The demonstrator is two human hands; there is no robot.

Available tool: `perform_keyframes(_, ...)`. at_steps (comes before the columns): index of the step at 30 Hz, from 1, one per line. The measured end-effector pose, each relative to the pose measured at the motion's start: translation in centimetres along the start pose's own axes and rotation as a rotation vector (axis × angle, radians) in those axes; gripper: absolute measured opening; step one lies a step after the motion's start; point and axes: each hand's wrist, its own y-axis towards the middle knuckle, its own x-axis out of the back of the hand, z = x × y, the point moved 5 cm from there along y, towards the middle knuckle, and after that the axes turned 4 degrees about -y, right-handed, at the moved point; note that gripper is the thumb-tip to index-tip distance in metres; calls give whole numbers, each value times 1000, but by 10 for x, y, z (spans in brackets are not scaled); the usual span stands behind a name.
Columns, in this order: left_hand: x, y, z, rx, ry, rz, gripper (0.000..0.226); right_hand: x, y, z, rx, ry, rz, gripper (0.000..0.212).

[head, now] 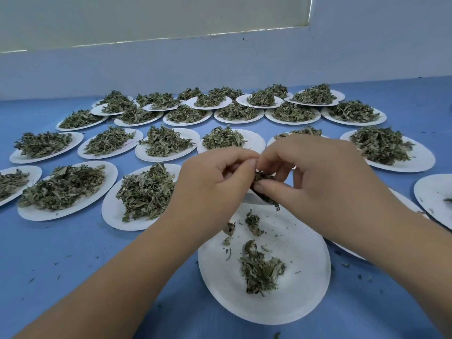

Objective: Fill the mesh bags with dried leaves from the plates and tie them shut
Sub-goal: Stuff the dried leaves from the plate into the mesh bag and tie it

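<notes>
Mesh bag (263,178), seemingly leaf-stuffed, is pinched by left hand (215,189) and right hand (325,182) above a sparse-leaved plate (305,302).

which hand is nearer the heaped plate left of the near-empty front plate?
Left. The left hand is at the right rim of that heaped plate; the right hand lies farther right, past the left. Both pinch the mesh bag.
</notes>
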Motion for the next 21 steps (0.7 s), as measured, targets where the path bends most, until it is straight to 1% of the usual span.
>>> perform_keyframes(3,2,0,1,7,-5,-12,22,2,0,1,12,-10,-6,11)
perform_keyframes(6,6,1,3,21,-2,-56,20,12,0,-1,-15,67,-94,12)
perform_keyframes(8,9,2,4,30,-10,-80,19,17,0,-5,-54,101,-136,17)
perform_keyframes(10,11,3,5,35,-25,-103,20,16,0,-8,-98,93,-97,29)
perform_keyframes(13,14,3,5,45,-54,-138,20,7,0,-7,-119,78,42,56)
perform_keyframes(15,14,3,6,55,-86,-145,20,0,-1,-5,-115,84,108,67)
perform_keyframes(17,14,3,7,71,-121,-149,19,-4,-2,-4,-103,74,118,62)
perform_keyframes(21,13,2,7,71,-117,-145,19,2,-1,-5,-86,112,20,40)
